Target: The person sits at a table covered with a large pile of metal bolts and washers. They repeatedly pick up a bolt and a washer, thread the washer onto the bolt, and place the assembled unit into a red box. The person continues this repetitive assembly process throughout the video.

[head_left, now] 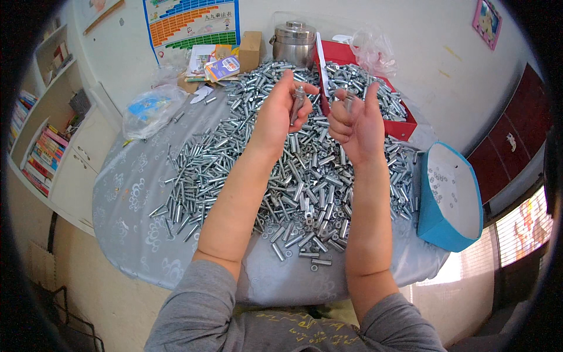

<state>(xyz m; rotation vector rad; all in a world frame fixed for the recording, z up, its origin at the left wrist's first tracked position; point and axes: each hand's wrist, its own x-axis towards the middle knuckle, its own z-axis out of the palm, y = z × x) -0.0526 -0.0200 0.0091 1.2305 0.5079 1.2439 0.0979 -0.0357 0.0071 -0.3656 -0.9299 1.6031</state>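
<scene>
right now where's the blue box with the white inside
In the head view the blue box sits at the table's right edge, beside the pile of metal sleeves, just right of the person's right forearm.

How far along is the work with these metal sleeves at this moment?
Done: hard to tell; a few small parts lie in the blue box, but finished ones can't be told apart. In hand: the left hand grips a metal sleeve, and the right hand pinches a smaller metal piece. Left: a large pile of sleeves covers the grey-clothed table, so most seems to remain.
</scene>
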